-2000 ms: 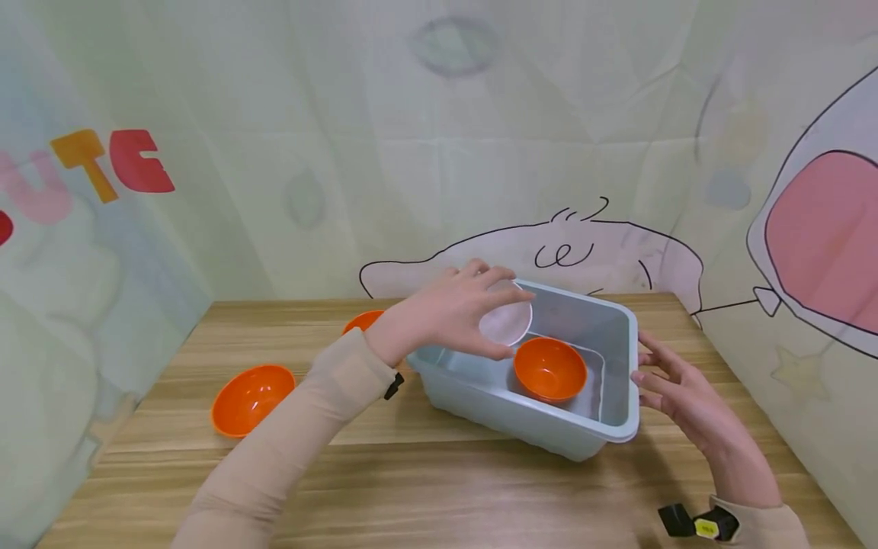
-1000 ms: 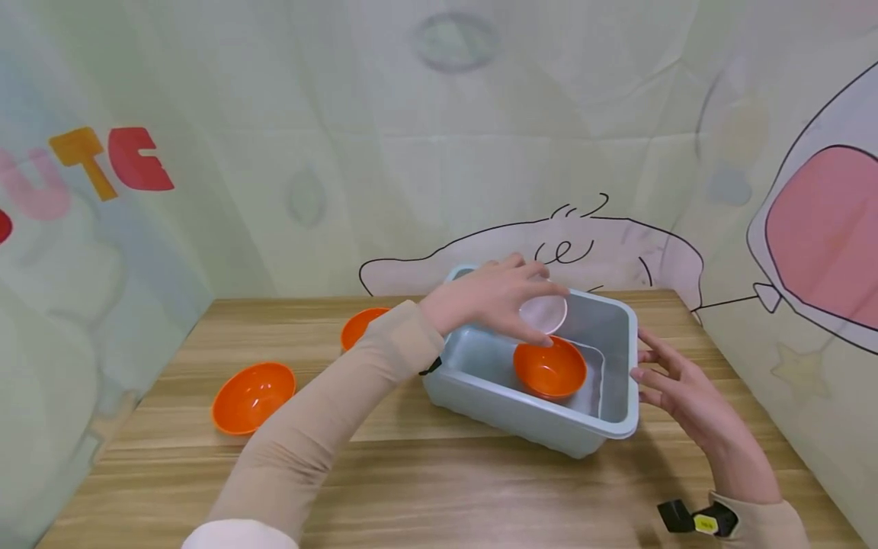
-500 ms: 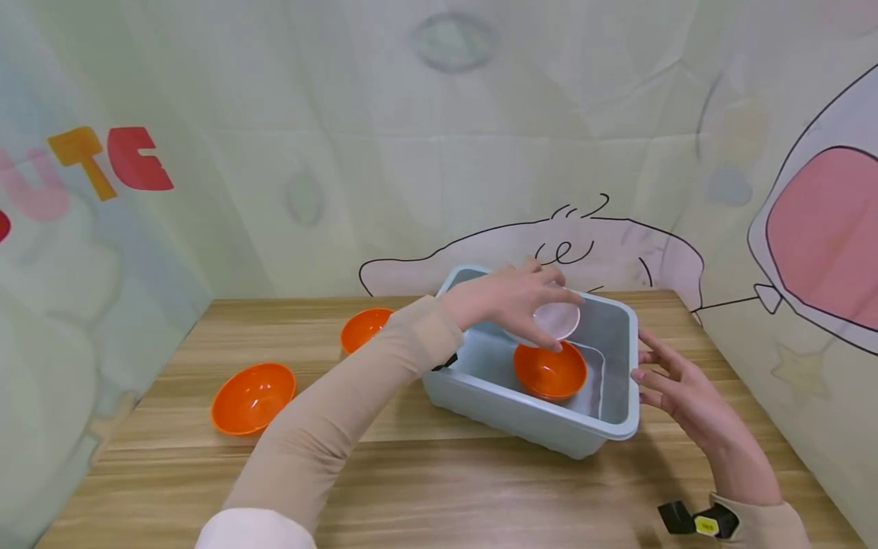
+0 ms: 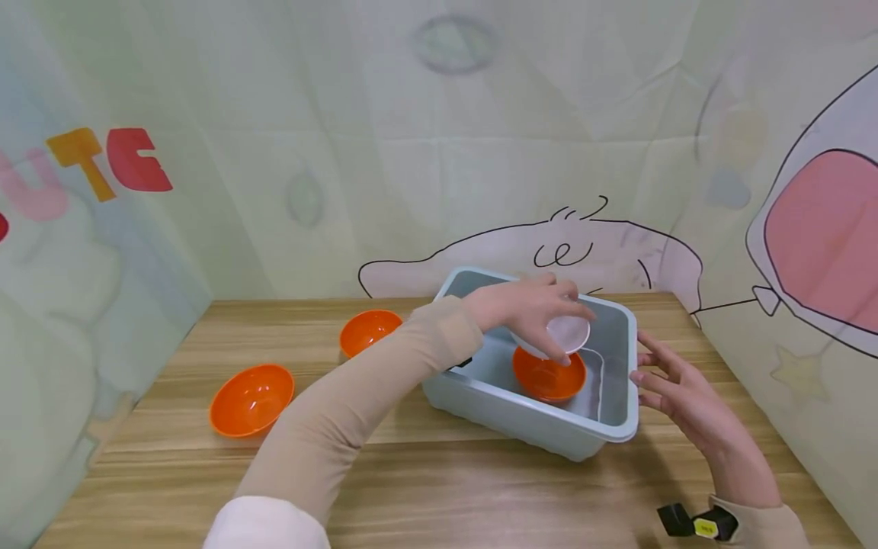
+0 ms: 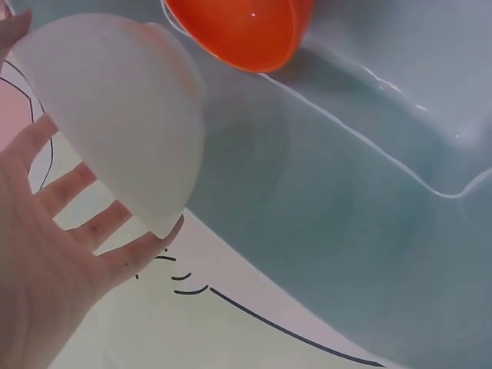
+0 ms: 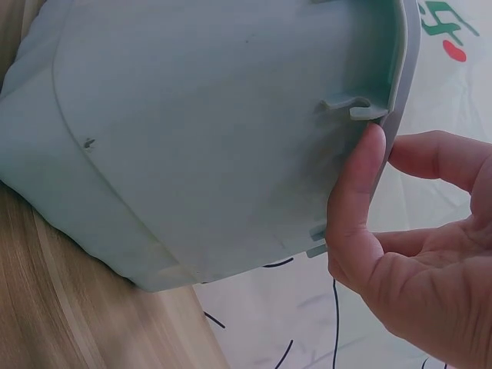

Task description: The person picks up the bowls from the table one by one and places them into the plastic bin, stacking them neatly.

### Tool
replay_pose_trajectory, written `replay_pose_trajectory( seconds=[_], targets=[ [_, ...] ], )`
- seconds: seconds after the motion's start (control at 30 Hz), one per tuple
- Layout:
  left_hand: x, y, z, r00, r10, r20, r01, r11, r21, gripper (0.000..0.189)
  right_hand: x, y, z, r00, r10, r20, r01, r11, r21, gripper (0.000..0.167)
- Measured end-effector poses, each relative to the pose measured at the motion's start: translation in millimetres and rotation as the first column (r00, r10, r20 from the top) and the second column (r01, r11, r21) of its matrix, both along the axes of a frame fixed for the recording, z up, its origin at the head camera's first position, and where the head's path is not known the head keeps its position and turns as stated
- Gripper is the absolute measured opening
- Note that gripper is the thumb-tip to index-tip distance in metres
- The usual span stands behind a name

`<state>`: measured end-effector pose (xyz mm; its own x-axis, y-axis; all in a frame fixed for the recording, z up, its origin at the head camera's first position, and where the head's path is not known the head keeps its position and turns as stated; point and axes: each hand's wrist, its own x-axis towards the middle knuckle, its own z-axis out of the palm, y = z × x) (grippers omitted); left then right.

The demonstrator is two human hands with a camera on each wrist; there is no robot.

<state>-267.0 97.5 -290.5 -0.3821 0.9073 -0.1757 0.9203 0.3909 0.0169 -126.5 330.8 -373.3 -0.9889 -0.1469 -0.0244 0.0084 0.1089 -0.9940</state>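
Observation:
My left hand (image 4: 531, 309) holds a white bowl (image 4: 568, 334) by its rim, tilted, inside the grey-blue plastic bin (image 4: 507, 415). In the left wrist view the fingers spread along the rim of the white bowl (image 5: 123, 115), its base turned toward an orange bowl (image 5: 246, 31). That orange bowl (image 4: 549, 377) sits on the bin's floor, just below the white one; whether the two touch cannot be told. At the bin's right end my right hand (image 4: 686, 393) grips the rim. The right wrist view has its thumb and a finger (image 6: 357, 181) at the rim's edge.
Two more orange bowls stand on the wooden table (image 4: 446, 496) left of the bin: one nearer the front (image 4: 252, 400), the other bowl (image 4: 369, 332) farther back beside my left forearm. A printed curtain (image 4: 309, 152) hangs directly behind the table.
My left hand has carried the white bowl rightward into the bin, then lower toward the orange bowl there. My right hand and the bin have stayed in place.

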Motion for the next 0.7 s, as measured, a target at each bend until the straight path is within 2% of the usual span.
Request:
replay_pose_trajectory(
  seconds=[0.2, 0.47, 0.7],
  targets=[
    [-0.1, 7.5, -4.7, 1.0, -0.023, 0.005, 0.023, 1.0, -0.02, 0.071, 0.2, -0.1, 0.8, 1.0, -0.003, 0.003, 0.003, 1.0, 0.016, 0.073],
    [-1.0, 11.4, -14.5, 0.999, -0.005, 0.053, 0.01, 0.995, -0.1, 0.071, -0.2, -0.4, 1.3, 1.0, -0.007, 0.015, 0.007, 0.999, 0.041, 0.073],
    [-3.9, 12.9, -25.1, 0.997, -0.018, 0.073, 0.027, 0.992, -0.124, 0.073, 0.0, -0.7, 0.9, 1.0, -0.007, 0.005, 0.007, 0.999, 0.043, 0.074]
  ],
)
